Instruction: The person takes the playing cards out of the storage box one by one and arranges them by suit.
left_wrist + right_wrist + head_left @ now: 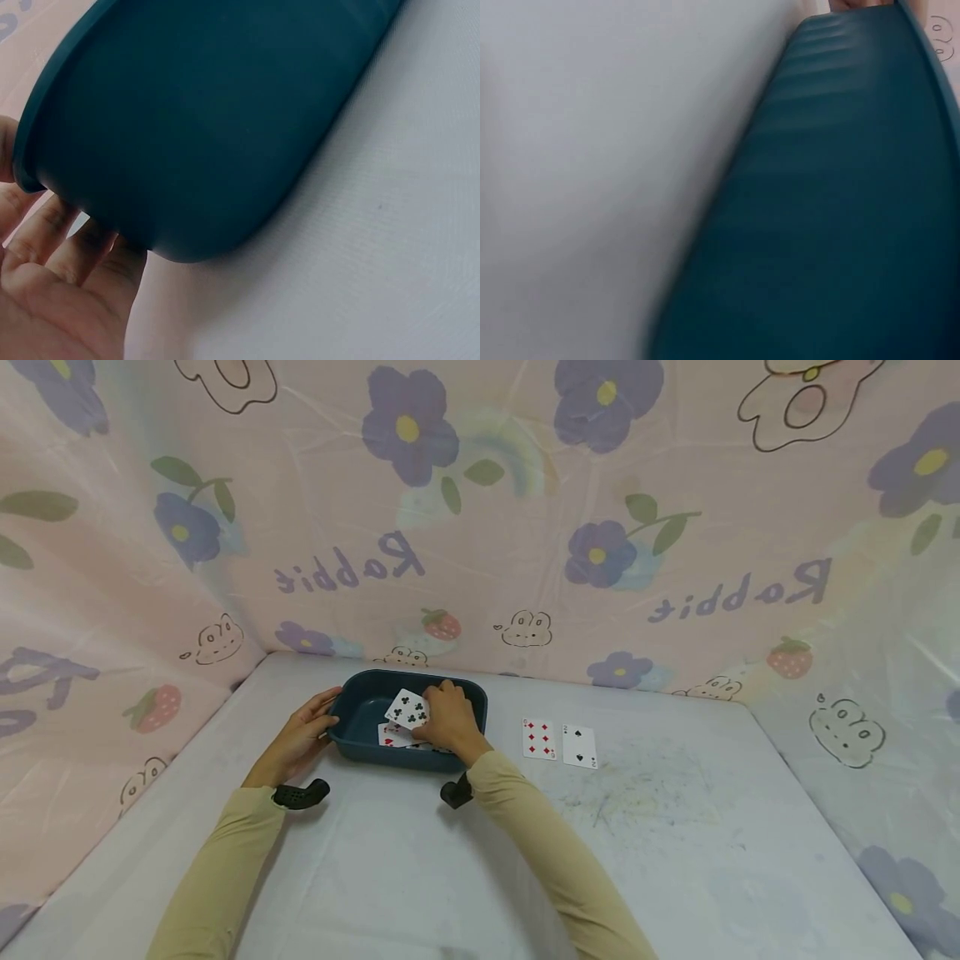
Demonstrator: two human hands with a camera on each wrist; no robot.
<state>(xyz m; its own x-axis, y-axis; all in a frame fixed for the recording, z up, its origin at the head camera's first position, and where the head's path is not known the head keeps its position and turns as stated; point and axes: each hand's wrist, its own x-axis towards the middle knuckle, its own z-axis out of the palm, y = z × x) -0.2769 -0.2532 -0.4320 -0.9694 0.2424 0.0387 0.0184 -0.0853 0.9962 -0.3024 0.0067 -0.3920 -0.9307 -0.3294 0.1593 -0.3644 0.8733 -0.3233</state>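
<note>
A dark teal plastic basin point(356, 750) stands on the white table. At its left end my left hand point(303, 733) grips the wall, thumb at the rim and fingers against the outside, as the left wrist view also shows. Inside the basin, my right hand point(450, 717) pinches a playing card with club pips point(406, 708), tilted face up. Below it lies a card with red heart pips point(392, 737), partly covered, and more cards are mostly hidden under the right hand. In the right wrist view only the basin's outer wall point(832, 202) fills the right side.
Right of the basin, a six of diamonds point(538, 739) and a two of spades point(579, 746) lie face up side by side on the table point(375, 860). Printed rabbit-and-flower sheeting point(480, 527) rises behind and at both sides.
</note>
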